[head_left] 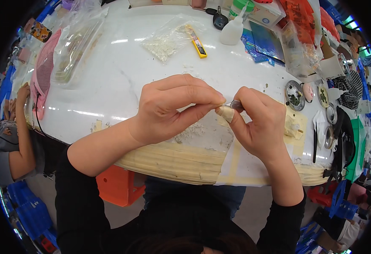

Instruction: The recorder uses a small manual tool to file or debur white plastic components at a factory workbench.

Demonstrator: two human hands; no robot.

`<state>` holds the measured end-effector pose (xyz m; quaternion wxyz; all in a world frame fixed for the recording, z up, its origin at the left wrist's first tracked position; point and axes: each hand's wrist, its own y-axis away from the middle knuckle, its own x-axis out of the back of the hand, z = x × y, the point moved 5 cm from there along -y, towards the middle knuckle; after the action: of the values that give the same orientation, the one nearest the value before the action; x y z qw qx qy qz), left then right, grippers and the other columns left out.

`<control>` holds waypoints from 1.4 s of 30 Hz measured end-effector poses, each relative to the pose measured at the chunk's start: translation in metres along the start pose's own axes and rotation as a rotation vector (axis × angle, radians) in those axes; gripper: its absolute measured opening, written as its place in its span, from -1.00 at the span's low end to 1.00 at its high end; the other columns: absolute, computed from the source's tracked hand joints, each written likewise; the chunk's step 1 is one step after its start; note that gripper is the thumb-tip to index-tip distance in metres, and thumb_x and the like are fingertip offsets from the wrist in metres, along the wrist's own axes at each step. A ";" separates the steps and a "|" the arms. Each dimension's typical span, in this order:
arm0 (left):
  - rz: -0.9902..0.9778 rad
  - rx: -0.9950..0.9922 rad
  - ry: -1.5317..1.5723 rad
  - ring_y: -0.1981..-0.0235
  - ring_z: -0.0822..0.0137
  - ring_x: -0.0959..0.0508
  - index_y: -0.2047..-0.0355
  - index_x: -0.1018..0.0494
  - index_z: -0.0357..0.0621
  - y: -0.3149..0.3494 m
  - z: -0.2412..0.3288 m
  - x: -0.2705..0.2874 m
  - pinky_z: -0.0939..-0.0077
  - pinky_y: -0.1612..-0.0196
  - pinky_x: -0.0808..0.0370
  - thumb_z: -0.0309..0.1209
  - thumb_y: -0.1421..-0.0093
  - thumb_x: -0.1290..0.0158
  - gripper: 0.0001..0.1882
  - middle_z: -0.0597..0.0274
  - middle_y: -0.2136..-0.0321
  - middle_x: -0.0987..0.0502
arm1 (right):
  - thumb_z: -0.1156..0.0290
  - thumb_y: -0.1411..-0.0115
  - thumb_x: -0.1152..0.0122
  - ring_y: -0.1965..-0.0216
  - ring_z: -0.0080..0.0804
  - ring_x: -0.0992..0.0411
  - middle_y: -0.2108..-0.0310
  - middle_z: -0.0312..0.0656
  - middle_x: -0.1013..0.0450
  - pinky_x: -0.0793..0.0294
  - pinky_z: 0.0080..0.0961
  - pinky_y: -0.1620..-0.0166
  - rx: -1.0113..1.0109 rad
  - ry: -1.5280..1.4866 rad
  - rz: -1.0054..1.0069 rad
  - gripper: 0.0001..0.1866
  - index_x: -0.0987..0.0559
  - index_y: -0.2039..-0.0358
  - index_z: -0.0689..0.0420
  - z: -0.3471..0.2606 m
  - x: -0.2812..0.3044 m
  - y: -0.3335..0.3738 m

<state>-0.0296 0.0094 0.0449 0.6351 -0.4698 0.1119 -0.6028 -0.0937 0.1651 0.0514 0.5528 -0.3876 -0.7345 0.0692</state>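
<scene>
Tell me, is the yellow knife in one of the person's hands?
No. The yellow knife lies on the table, well beyond both hands, beside a clear bag.

Bare tabletop [122,80] ahead — clutter [304,51] rightward

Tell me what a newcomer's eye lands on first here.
At the centre, the left hand and right hand meet, pinching a small cream-coloured piece and a thin grey metal tool above the white marble-like table. Behind them lie a yellow utility knife and a clear plastic bag of pale bits.
</scene>
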 end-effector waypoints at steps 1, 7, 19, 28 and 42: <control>0.001 0.000 0.004 0.41 0.31 -0.60 0.26 -0.56 -0.28 0.000 0.000 0.000 0.56 0.42 -0.52 -0.74 -0.04 -0.17 -0.76 0.10 0.32 -0.63 | 0.34 0.08 -0.38 0.66 -0.35 -0.38 0.67 -0.32 -0.38 -0.28 -0.45 0.63 -0.006 0.000 -0.003 -0.75 -0.42 0.55 0.07 0.000 0.001 0.000; 0.001 -0.006 -0.005 0.42 0.32 -0.60 0.26 -0.56 -0.28 0.000 0.001 0.000 0.57 0.43 -0.51 -0.74 -0.03 -0.17 -0.76 0.10 0.32 -0.63 | 0.33 0.06 -0.38 0.65 -0.34 -0.39 0.66 -0.31 -0.38 -0.29 -0.45 0.62 -0.012 -0.016 -0.007 -0.74 -0.42 0.53 0.08 0.001 -0.001 0.000; 0.004 -0.031 -0.039 0.41 0.32 -0.60 0.26 -0.57 -0.27 0.000 0.000 0.000 0.57 0.43 -0.52 -0.74 -0.02 -0.18 -0.75 0.10 0.32 -0.62 | 0.42 0.03 -0.28 0.65 -0.33 -0.40 0.68 -0.28 -0.40 -0.30 -0.46 0.60 -0.055 -0.097 -0.084 -0.85 -0.44 0.56 0.10 0.002 -0.002 0.000; 0.057 0.377 -0.001 0.42 0.36 -0.58 0.34 -0.60 -0.26 0.003 -0.038 0.005 0.58 0.37 -0.48 -0.64 -0.07 -0.17 -0.87 0.22 0.41 -0.61 | 0.29 -0.06 -0.35 0.69 -0.32 -0.34 0.72 -0.25 -0.35 -0.26 -0.46 0.61 -0.107 -0.166 -0.128 -0.68 -0.40 0.62 0.13 0.005 -0.003 -0.003; -0.129 0.576 -0.367 0.40 0.36 -0.49 0.40 -0.58 -0.19 0.001 -0.064 0.025 0.50 0.30 -0.40 -0.47 -0.09 -0.16 -0.92 0.26 0.44 -0.59 | 0.23 -0.13 -0.34 0.70 -0.39 -0.24 0.72 -0.24 -0.31 -0.20 -0.49 0.60 -0.190 -0.133 -0.081 -0.60 -0.35 0.63 0.16 0.015 0.001 -0.004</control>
<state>-0.0683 -0.0424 0.0204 0.7117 -0.3780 -0.2086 -0.5541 -0.1081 0.1677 0.0482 0.4661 -0.4028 -0.7878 0.0023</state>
